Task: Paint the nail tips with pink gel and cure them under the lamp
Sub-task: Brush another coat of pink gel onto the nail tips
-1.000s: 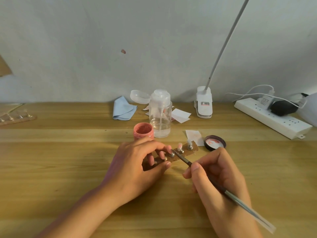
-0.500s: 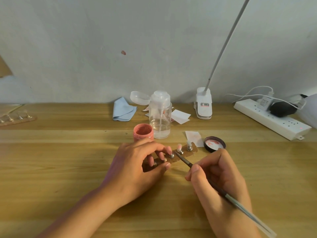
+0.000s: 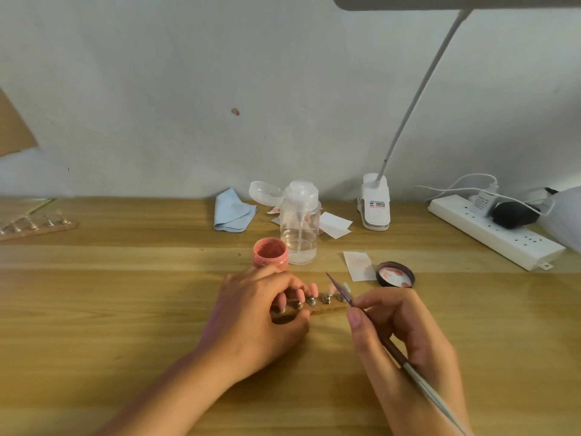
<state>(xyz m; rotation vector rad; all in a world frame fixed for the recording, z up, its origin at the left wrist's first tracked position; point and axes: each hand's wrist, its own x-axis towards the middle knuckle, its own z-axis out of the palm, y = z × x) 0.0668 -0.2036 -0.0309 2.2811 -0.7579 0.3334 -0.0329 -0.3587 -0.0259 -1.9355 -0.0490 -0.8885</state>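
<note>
thinking I need a verbless fragment, about 7 words, max 10, lower case, opens with adverb.

"now left hand [..] curled on nail stand [..], right hand [..] pinching brush [..]" — "pinching" is participle; verbless? Better avoid. "loosely, left hand over nail holder, right hand around brush" — 10 words. Let me cut: "low, left hand on holder, right hand round brush" = 9 words. "low" adverb? Use "just": "just left hand atop holder, right hand around brush". Hmm. "meanwhile" discourse word. "so: left hand on holder, right hand round brush".

Left hand: fingers curl round the holder, thumb on front edge. shut on holder. Right shut on brush.

Points: left hand [image 3: 251, 313]; holder [image 3: 330, 307]; right hand [image 3: 405, 338]; brush [image 3: 338, 286] or on the handle [image 3: 421, 380]. Brush visible middle: from 1040,885 to 1480,1390; middle about 1260,1130 — there visible between fingers? At 1250,1115 the brush dark handle visible. Use 1330,1215 on the silver part. Visible at "1290,1170" to further. I'll use [image 3: 418, 377].

Names: "left hand", "holder", "right hand", "brush".so, left hand [image 3: 251, 313] around holder [image 3: 330, 307], right hand [image 3: 405, 338] around brush [image 3: 418, 377]

Head view looks forward and down, close over the desk [image 3: 125, 294].

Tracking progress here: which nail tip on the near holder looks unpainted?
The rightmost tip, behind the brush in the right hand: it looks pale and clear, while the others along the holder look pink.

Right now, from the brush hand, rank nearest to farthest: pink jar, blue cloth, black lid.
1. Black lid, just ahead of the right hand.
2. Pink jar, ahead-left.
3. Blue cloth, far left, by the wall.
</note>
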